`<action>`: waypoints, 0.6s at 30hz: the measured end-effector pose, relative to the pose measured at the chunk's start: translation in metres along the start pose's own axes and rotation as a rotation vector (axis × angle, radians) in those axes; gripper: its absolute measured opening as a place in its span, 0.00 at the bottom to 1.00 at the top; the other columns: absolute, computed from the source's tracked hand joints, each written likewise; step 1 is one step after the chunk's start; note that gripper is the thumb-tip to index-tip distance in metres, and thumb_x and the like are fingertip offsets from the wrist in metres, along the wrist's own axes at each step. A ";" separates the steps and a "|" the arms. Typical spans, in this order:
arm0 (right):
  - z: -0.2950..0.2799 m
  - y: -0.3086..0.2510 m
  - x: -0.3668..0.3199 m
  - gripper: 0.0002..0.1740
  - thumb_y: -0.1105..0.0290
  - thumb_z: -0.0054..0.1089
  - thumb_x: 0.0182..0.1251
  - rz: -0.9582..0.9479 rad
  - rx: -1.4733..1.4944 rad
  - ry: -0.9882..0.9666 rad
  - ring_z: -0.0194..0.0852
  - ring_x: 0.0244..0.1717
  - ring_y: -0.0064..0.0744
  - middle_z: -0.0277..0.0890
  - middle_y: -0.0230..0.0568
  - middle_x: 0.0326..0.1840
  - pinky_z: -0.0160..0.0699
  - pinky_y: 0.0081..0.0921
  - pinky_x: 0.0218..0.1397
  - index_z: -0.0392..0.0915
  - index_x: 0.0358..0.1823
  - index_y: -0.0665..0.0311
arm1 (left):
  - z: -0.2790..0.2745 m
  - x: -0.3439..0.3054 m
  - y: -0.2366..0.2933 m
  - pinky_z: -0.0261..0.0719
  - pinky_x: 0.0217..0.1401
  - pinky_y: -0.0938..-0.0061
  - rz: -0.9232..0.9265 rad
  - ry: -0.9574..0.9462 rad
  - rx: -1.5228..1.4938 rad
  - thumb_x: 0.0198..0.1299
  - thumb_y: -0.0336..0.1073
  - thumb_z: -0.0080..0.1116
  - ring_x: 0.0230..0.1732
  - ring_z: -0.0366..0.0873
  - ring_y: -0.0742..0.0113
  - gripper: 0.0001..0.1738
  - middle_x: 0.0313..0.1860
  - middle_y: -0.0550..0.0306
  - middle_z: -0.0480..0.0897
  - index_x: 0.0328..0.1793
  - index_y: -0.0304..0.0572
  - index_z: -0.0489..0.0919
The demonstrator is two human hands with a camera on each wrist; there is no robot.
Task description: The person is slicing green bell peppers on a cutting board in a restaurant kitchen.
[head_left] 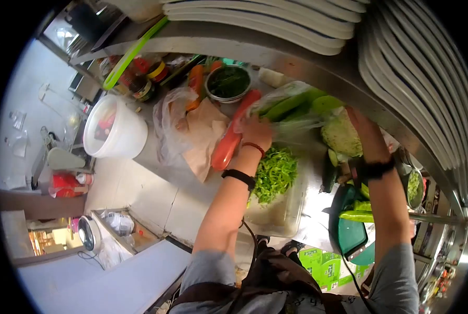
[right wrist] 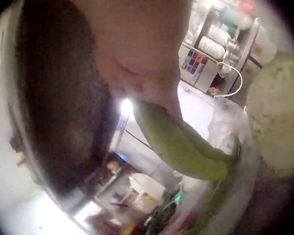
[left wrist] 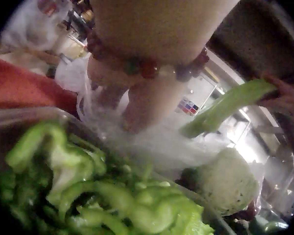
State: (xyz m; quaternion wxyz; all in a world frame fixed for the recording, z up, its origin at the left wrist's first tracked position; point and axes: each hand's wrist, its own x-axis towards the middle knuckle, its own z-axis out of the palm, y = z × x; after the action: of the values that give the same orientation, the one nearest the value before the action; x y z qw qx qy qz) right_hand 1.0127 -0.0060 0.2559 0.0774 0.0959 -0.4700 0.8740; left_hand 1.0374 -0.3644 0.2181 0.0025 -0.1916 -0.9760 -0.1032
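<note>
My left hand (head_left: pixel 257 133) grips the edge of a clear plastic bag (head_left: pixel 302 123) with long green peppers (head_left: pixel 291 108) inside. In the right wrist view, one long green pepper (right wrist: pixel 186 152) is held by its end in my right hand (right wrist: pixel 142 83), its far end by the bag. In the head view the shelf edge hides the fingers of that hand. Below the left wrist stands a clear tray (head_left: pixel 291 220) with sliced green pepper (head_left: pixel 276 178). A pale round cabbage-like vegetable (head_left: pixel 342 135) sits between the bag and my right arm.
A red sausage-shaped pack (head_left: pixel 226 149) lies left of the left hand, beside a crumpled plastic bag (head_left: pixel 166 125). Behind is a bowl of dark greens (head_left: pixel 227 83); a white bucket (head_left: pixel 113 128) stands left. Stacked plates (head_left: pixel 265 21) fill the low shelf overhead. A green basket (head_left: pixel 349 235) with peppers sits right.
</note>
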 end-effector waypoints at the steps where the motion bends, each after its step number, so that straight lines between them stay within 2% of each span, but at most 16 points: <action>1: 0.026 -0.029 -0.034 0.16 0.66 0.61 0.70 -0.008 0.109 0.138 0.72 0.58 0.34 0.76 0.35 0.57 0.73 0.36 0.61 0.76 0.57 0.57 | 0.012 0.006 -0.005 0.63 0.67 0.44 0.019 0.063 -0.029 0.67 0.43 0.49 0.67 0.67 0.48 0.19 0.62 0.44 0.74 0.59 0.44 0.78; 2: 0.066 -0.056 -0.076 0.15 0.66 0.59 0.71 -0.003 0.172 0.312 0.72 0.59 0.35 0.77 0.36 0.57 0.74 0.38 0.61 0.76 0.57 0.57 | 0.006 0.012 -0.003 0.61 0.69 0.45 -0.052 -0.028 -0.034 0.67 0.43 0.49 0.68 0.66 0.48 0.20 0.63 0.45 0.74 0.60 0.44 0.77; 3: 0.089 -0.078 -0.110 0.14 0.66 0.57 0.72 -0.025 0.223 0.400 0.73 0.59 0.37 0.77 0.37 0.57 0.75 0.39 0.61 0.76 0.57 0.56 | 0.001 0.017 -0.001 0.59 0.71 0.46 -0.117 -0.123 -0.033 0.67 0.43 0.48 0.70 0.65 0.48 0.20 0.63 0.45 0.74 0.60 0.44 0.77; 4: 0.111 -0.100 -0.144 0.13 0.66 0.55 0.73 -0.062 0.244 0.475 0.73 0.59 0.38 0.77 0.37 0.57 0.76 0.40 0.61 0.76 0.57 0.55 | 0.004 0.023 -0.005 0.61 0.71 0.47 -0.054 -0.079 0.056 0.65 0.40 0.51 0.69 0.65 0.46 0.19 0.62 0.44 0.75 0.59 0.43 0.77; 5: 0.112 -0.114 -0.179 0.15 0.66 0.55 0.73 -0.076 0.354 0.435 0.73 0.61 0.40 0.76 0.38 0.61 0.73 0.42 0.65 0.76 0.60 0.56 | 0.010 0.027 -0.009 0.63 0.71 0.49 0.017 -0.037 0.141 0.64 0.37 0.53 0.69 0.65 0.44 0.18 0.60 0.43 0.76 0.58 0.42 0.78; 7: 0.125 -0.155 -0.246 0.17 0.64 0.58 0.72 -0.209 0.205 0.544 0.67 0.67 0.44 0.74 0.40 0.64 0.69 0.46 0.69 0.75 0.60 0.58 | -0.030 0.025 0.004 0.59 0.71 0.43 0.107 -0.235 0.252 0.63 0.41 0.54 0.69 0.66 0.47 0.22 0.67 0.49 0.73 0.62 0.44 0.76; 9: 0.135 -0.187 -0.302 0.20 0.62 0.60 0.70 -0.317 -0.112 0.584 0.60 0.73 0.48 0.71 0.42 0.66 0.65 0.50 0.72 0.75 0.60 0.60 | -0.024 0.012 -0.001 0.61 0.71 0.44 0.107 0.065 0.061 0.60 0.40 0.58 0.68 0.67 0.47 0.22 0.65 0.48 0.75 0.61 0.44 0.76; 11: 0.142 -0.194 -0.328 0.17 0.68 0.65 0.62 -0.347 -0.801 0.392 0.59 0.74 0.53 0.71 0.44 0.64 0.65 0.54 0.70 0.77 0.53 0.60 | -0.063 -0.017 0.049 0.60 0.71 0.46 0.160 0.231 0.083 0.60 0.40 0.59 0.67 0.67 0.46 0.21 0.64 0.47 0.75 0.59 0.43 0.77; 12: 0.140 -0.180 -0.336 0.16 0.72 0.65 0.59 -0.318 -1.081 0.350 0.59 0.74 0.55 0.72 0.45 0.63 0.64 0.53 0.71 0.78 0.49 0.61 | -0.078 -0.030 0.076 0.60 0.72 0.46 0.192 0.314 0.093 0.60 0.40 0.59 0.67 0.68 0.46 0.21 0.64 0.46 0.76 0.58 0.42 0.78; 14: 0.136 -0.144 -0.343 0.13 0.79 0.63 0.53 -0.286 -1.515 0.329 0.60 0.73 0.59 0.73 0.46 0.60 0.61 0.51 0.73 0.80 0.41 0.61 | -0.073 -0.052 0.133 0.65 0.69 0.52 0.378 0.254 -0.401 0.59 0.41 0.61 0.64 0.70 0.43 0.21 0.62 0.44 0.76 0.56 0.40 0.78; 16: 0.090 -0.096 -0.362 0.16 0.79 0.64 0.48 -0.172 -1.565 0.297 0.58 0.73 0.61 0.72 0.49 0.61 0.56 0.56 0.74 0.80 0.42 0.62 | -0.061 -0.074 0.196 0.70 0.66 0.55 0.510 -0.162 -0.824 0.61 0.43 0.61 0.62 0.72 0.41 0.23 0.63 0.43 0.75 0.58 0.39 0.78; 18: 0.082 -0.092 -0.365 0.25 0.78 0.69 0.42 -0.018 -1.754 0.083 0.53 0.76 0.61 0.67 0.50 0.67 0.49 0.59 0.77 0.79 0.47 0.60 | -0.035 -0.095 0.248 0.72 0.66 0.58 0.630 -0.340 -0.939 0.63 0.47 0.60 0.63 0.71 0.40 0.26 0.66 0.38 0.72 0.63 0.41 0.76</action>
State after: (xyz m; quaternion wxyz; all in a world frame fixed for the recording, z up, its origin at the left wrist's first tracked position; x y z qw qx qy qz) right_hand 1.3950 -0.0415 0.2866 0.1471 -0.0262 -0.9684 0.1998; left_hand 1.2173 -0.1828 0.2973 -0.2087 -0.4668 -0.7085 -0.4864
